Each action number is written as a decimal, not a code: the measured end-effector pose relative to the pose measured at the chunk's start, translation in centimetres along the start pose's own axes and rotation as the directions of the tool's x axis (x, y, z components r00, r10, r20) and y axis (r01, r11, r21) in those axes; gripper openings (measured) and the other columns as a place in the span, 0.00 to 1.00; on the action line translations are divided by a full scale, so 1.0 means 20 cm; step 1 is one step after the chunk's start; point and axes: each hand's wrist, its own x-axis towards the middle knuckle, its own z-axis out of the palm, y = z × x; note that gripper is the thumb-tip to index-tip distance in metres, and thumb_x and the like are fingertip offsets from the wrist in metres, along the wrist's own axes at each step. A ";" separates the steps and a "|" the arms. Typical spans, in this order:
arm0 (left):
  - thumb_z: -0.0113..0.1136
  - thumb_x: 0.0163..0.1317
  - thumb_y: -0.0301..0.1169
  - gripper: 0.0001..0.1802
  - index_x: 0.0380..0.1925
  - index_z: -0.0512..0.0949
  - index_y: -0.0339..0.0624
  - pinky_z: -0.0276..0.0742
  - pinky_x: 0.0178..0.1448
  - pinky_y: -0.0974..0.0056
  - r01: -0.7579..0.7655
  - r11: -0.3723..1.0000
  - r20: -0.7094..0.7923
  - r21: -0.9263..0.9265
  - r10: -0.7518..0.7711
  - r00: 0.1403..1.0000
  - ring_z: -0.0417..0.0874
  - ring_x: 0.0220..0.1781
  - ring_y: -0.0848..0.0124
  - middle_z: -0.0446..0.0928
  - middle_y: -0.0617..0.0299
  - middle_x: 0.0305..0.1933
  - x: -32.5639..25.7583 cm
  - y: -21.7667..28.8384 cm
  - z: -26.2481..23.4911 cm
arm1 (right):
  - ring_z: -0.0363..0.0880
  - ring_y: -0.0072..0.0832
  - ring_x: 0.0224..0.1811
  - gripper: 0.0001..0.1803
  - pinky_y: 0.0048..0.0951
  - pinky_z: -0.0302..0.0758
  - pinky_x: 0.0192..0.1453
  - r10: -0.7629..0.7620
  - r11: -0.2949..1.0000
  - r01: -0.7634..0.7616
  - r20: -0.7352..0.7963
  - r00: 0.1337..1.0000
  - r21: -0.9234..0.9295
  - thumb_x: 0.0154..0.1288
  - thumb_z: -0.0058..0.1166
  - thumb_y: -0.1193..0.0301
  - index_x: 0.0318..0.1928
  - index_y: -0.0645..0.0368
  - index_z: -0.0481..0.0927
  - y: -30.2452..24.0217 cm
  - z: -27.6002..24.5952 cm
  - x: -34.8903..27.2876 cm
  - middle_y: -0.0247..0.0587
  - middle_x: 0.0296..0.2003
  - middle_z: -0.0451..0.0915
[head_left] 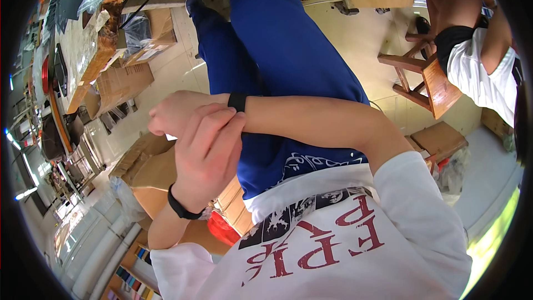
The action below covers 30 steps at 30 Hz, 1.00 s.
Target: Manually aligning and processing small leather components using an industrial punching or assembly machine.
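Note:
My right forearm crosses in front of me toward the left, with a black wristband (pixel 237 101) round its wrist. My left hand (pixel 204 147) comes up from the lower left, its fingers bent over the right wrist. Its fingertips press at the lower edge of that wristband. Another black band (pixel 182 205) circles my left wrist. My right hand (pixel 183 110) is curled closed at the far end of the arm. A small white patch shows just below its fingers; whether the hand holds it is unclear.
On the left a cluttered workbench (pixel 91 72) stands over cardboard boxes (pixel 125 86). More boxes (pixel 158 166) and a red bag (pixel 222 230) lie near my left side. At the right, another person (pixel 472 50) sits on a wooden stool (pixel 438 86), with a box (pixel 438 139) behind.

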 end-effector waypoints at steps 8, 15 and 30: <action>0.63 0.45 0.16 0.24 0.47 0.79 0.30 0.73 0.61 0.46 0.054 0.992 -0.101 0.115 -0.042 0.994 0.77 0.56 0.47 0.75 0.47 0.53 -0.08 -0.01 0.04 | 0.82 0.45 0.35 0.06 0.40 0.78 0.41 0.218 0.936 -0.082 -0.382 0.898 0.341 0.56 0.52 0.76 0.33 0.60 0.82 0.12 0.06 0.09 0.48 0.31 0.83; 0.62 0.49 0.19 0.19 0.44 0.80 0.35 0.75 0.59 0.53 0.092 0.993 -0.247 -0.068 -0.106 0.963 0.79 0.55 0.50 0.76 0.48 0.52 -0.13 -0.16 -0.07 | 0.80 0.22 0.34 0.08 0.25 0.76 0.40 0.282 0.856 -0.061 -0.364 0.888 0.513 0.58 0.58 0.73 0.37 0.62 0.82 0.21 -0.03 0.11 0.39 0.31 0.84; 0.70 0.51 0.29 0.30 0.55 0.70 0.39 0.78 0.47 0.57 0.615 0.743 -0.212 -0.264 -0.666 0.715 0.82 0.44 0.51 0.79 0.48 0.43 -0.38 -0.47 0.06 | 0.78 0.27 0.26 0.15 0.30 0.74 0.32 0.449 0.780 -0.345 -0.083 0.889 0.522 0.56 0.62 0.70 0.41 0.65 0.78 0.13 0.05 0.04 0.43 0.30 0.82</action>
